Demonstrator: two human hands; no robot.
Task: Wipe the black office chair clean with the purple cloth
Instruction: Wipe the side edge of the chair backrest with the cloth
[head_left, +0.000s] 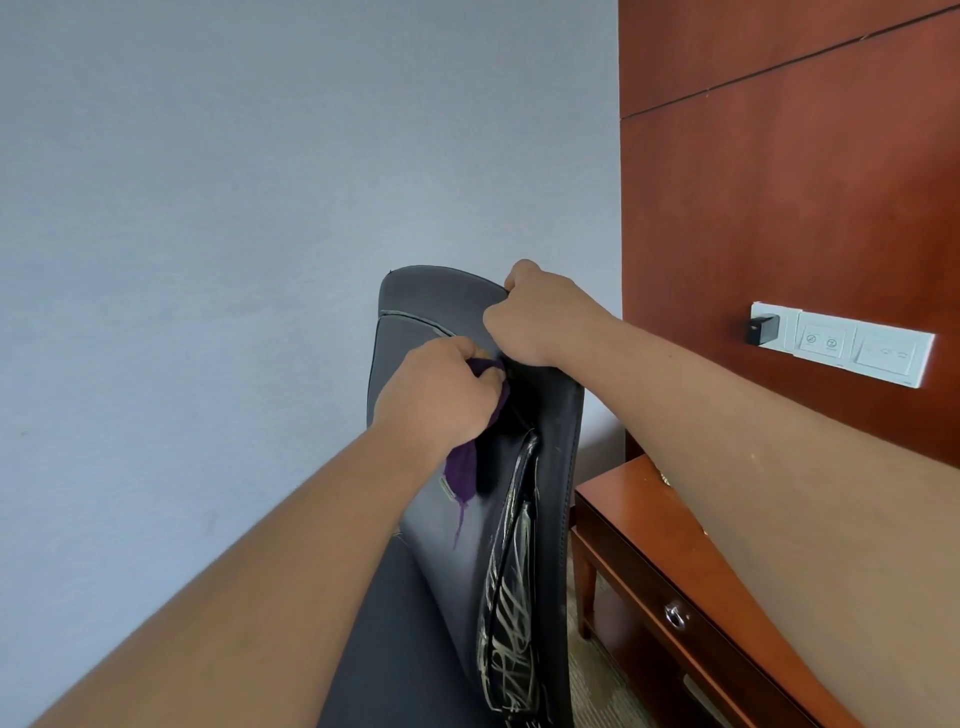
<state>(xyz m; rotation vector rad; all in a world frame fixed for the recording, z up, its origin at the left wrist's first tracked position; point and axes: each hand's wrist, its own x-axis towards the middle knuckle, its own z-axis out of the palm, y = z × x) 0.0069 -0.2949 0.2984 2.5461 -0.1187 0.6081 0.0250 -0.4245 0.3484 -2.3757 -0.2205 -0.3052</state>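
Grey wall (260, 182), wood panel (779, 182) | black office chair (431, 296) | left hand (436, 395), fingers curled round purple cloth (462, 473) on upper backrest | right hand (535, 317), fingers gripping top edge | step: wiping backrest | next, likely: downward strokes, chair braced.

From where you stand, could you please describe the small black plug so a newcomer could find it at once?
Look at the reddish-brown wood panel on the right, above the wooden desk. A white strip of switch plates runs across it, and the black plug sits at the strip's left end. It is the only dark thing on that white strip.
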